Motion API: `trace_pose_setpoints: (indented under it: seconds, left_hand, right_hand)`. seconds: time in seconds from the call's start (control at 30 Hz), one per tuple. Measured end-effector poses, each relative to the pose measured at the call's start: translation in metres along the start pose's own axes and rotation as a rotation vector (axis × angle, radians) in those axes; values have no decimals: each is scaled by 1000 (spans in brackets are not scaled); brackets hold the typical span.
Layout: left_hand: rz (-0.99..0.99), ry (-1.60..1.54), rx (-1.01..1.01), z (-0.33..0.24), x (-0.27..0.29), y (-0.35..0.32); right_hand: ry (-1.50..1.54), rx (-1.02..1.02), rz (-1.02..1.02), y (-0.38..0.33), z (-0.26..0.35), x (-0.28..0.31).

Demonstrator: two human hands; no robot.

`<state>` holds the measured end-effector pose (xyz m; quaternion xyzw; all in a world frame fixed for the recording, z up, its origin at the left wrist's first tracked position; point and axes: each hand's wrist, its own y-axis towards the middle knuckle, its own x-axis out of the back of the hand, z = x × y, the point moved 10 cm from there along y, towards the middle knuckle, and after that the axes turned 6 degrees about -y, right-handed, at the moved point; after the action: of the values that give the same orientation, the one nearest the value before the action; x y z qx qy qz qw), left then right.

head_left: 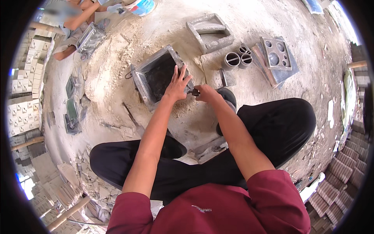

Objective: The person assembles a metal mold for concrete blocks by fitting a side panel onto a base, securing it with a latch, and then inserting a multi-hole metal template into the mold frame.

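Note:
A square grey metal mould frame [143, 86] with a dark inner floor sits on the dusty ground in front of me. My left hand [177, 86] lies on its right side wall, fingers spread over the rim. At the near right corner, my right hand [206, 93] is closed around a small dark metal fitting [195, 92], which looks like a clamp or screw handle; its full shape is hidden by my fingers. A wire loop [128, 75] sticks out on the frame's left side.
Beyond lies another grey frame [210, 34]. To the right are several round ring cutters [231, 60] and a plate with round holes [276, 54]. A flat-bladed tool [132, 117] lies left of my legs. Another person [78, 27] sits at the far left, near a bucket [140, 7].

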<state>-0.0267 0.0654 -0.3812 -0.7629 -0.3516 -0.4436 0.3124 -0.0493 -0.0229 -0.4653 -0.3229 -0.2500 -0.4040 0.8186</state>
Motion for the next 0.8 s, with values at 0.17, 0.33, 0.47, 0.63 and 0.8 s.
trace_pose_setpoints:
  seconds: [0.17,0.33,0.47,0.63,0.8]
  left_hand:
    - [-12,-47,-20,1,-3,-5]
    - [-69,-17,-60,0,-4,-2]
    - [-108,-42,-107,-7,-6,1]
    - [-83,-296,160,7,-15,-16]
    - [-245,-213,381,9,-19,-17]
  right_hand:
    - [-278,52,51,12,17,15]
    - [-505,112,116,35,25,23]
    - [-720,232,123,40,24,21]
    - [-469,86,-44,34,5,28]
    - [-361,88,23,38,12,25]
